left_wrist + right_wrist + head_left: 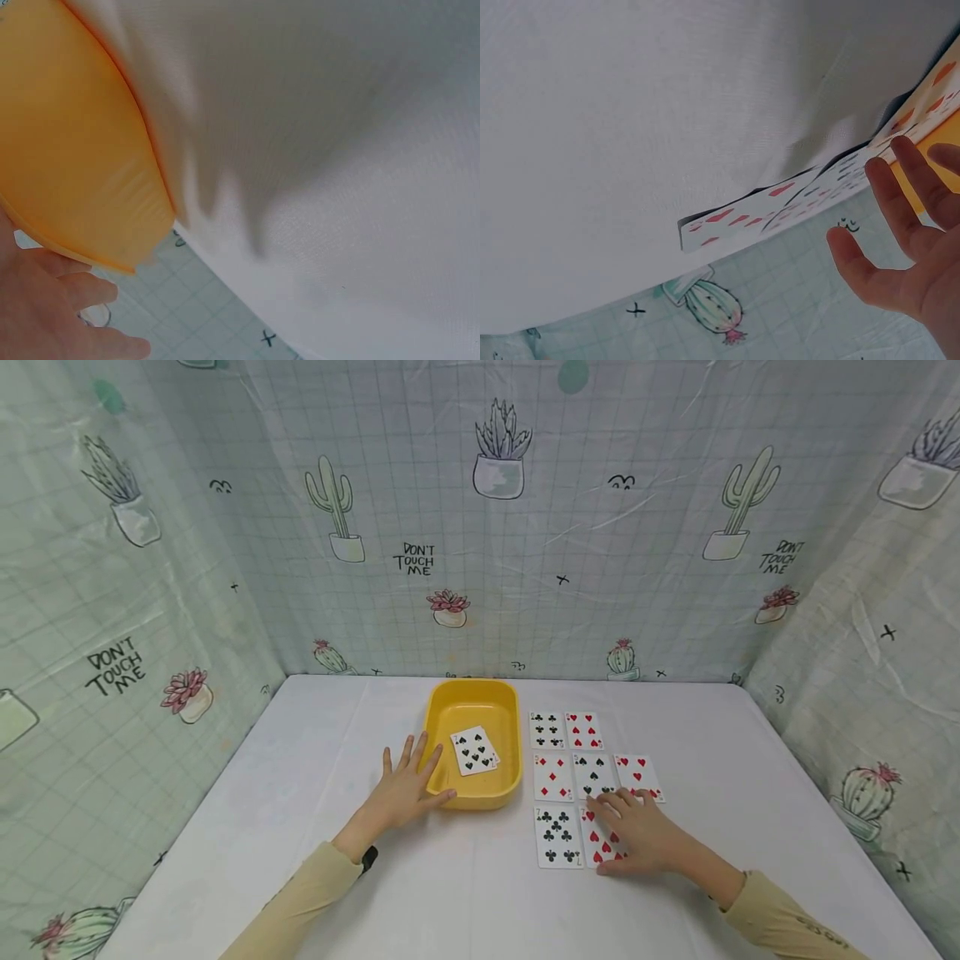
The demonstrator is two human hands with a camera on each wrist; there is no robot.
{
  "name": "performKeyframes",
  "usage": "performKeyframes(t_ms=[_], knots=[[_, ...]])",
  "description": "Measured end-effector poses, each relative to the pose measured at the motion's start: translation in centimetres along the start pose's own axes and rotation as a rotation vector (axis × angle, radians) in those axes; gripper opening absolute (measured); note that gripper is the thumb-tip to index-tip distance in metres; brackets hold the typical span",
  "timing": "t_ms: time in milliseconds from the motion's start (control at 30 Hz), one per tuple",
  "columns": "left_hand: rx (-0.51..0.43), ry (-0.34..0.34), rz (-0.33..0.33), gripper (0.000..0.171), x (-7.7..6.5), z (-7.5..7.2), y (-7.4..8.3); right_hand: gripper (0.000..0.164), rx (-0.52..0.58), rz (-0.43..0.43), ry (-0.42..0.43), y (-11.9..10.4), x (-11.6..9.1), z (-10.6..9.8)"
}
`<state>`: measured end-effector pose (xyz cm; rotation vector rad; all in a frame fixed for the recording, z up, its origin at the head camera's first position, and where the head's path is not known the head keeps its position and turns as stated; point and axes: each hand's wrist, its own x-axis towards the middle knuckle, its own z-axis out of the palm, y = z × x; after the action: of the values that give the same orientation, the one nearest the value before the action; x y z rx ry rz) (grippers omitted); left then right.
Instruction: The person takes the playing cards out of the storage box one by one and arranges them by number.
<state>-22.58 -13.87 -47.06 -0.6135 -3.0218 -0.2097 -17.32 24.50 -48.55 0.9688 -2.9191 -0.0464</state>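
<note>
My left hand (403,795), fingers spread and straight, lies against the left side of a yellow plastic tray (512,727); it also shows in the left wrist view beside the tray's wall (75,135). Inside the tray is a spade playing card (474,752) on top of at least one other. My right hand (647,835) is over the seven of hearts (597,837), partly covering it, its fingers apart and loosely bent. Contact with the card cannot be told. Beside it lies the seven of clubs (558,837).
Face-up rows behind hold a five of diamonds (553,777), a five of spades (592,772), a partly covered heart card (636,770), a club card (547,730) and another heart card (584,730). A white-covered table (360,727) meets patterned cloth walls (555,527) at back and sides.
</note>
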Motion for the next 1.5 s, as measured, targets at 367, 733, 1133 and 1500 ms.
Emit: performKeyframes(t_ms=[367,733,1133,1500], knots=[[-0.019,-0.013,0.002,0.082,0.2,0.2,0.1,0.086,0.002,0.025,0.043,0.3,1.2,-0.9],[-0.010,-0.018,0.000,0.083,0.3,0.1,0.1,0.080,-0.013,-0.004,0.117,0.5,3.1,-2.7],[-0.005,-0.009,0.009,0.083,0.2,0.0,0.0,0.077,0.016,-0.005,0.166,0.6,5.9,-4.9],[-0.011,-0.011,0.007,0.082,0.2,0.0,0.0,0.078,0.022,-0.010,0.125,-0.2,8.9,-6.1]])
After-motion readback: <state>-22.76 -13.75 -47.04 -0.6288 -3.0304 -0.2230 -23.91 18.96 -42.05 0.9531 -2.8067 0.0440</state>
